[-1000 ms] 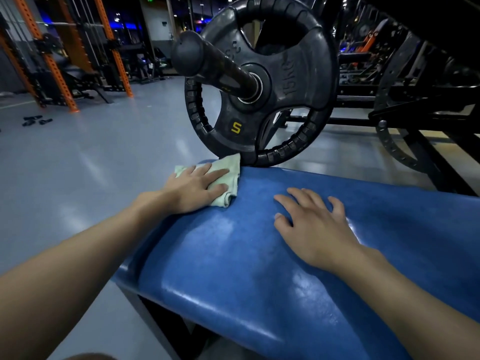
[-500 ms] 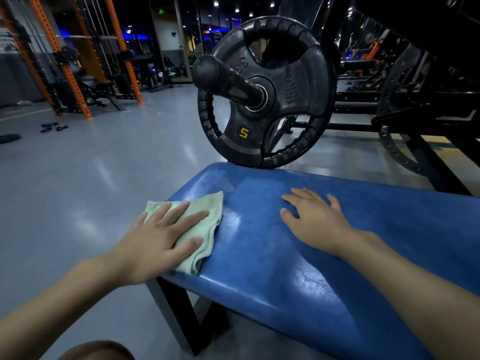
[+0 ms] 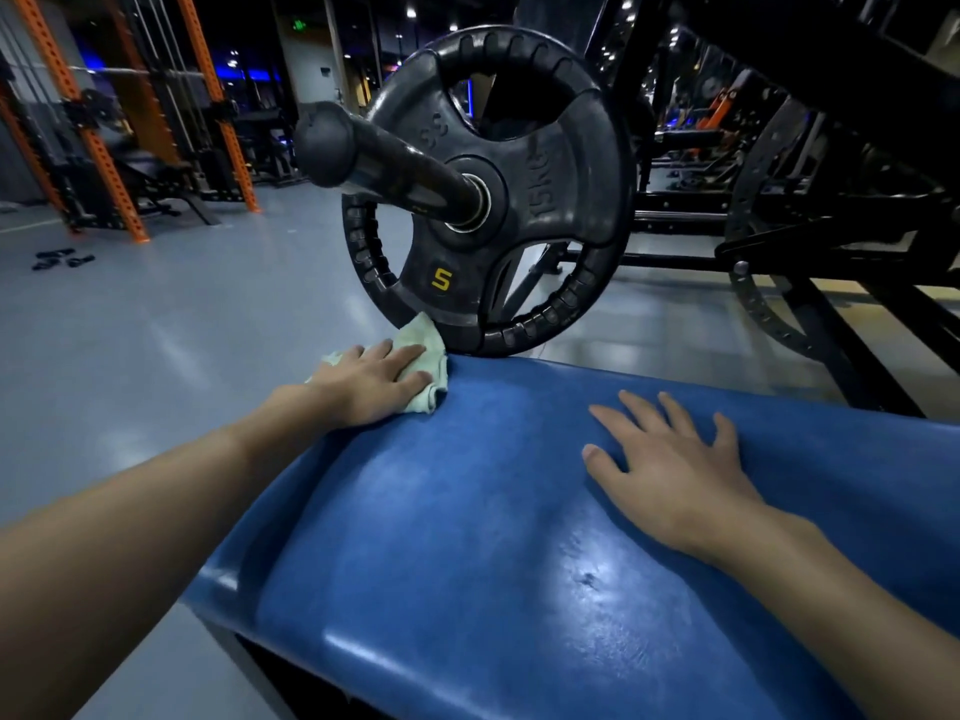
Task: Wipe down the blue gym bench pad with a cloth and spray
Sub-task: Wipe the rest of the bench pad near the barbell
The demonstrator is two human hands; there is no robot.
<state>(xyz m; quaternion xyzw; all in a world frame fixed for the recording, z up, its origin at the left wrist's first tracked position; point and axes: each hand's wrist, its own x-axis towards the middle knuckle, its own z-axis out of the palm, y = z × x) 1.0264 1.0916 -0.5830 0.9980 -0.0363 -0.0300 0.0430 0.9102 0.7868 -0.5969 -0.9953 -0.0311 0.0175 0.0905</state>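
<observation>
The blue bench pad [image 3: 467, 511] fills the lower middle and right of the head view, glossy with a small scuff near its centre. My left hand [image 3: 369, 381] lies flat with straight fingers on a pale green cloth [image 3: 423, 356], pressing it onto the pad's far left corner. The cloth's tip touches the black weight plate behind it. My right hand [image 3: 670, 459] rests flat on the pad, fingers spread, holding nothing. No spray bottle is in view.
A black weight plate [image 3: 524, 148] on a thick bar sleeve [image 3: 384, 153] hangs just beyond the pad's far edge. Black machine frames [image 3: 831, 252] stand at the right. Orange racks [image 3: 104, 163] stand far left across grey floor [image 3: 156, 330].
My left hand slid the cloth from the pad's near left edge back up to the far left corner by the plate. My right hand stayed flat on the pad.
</observation>
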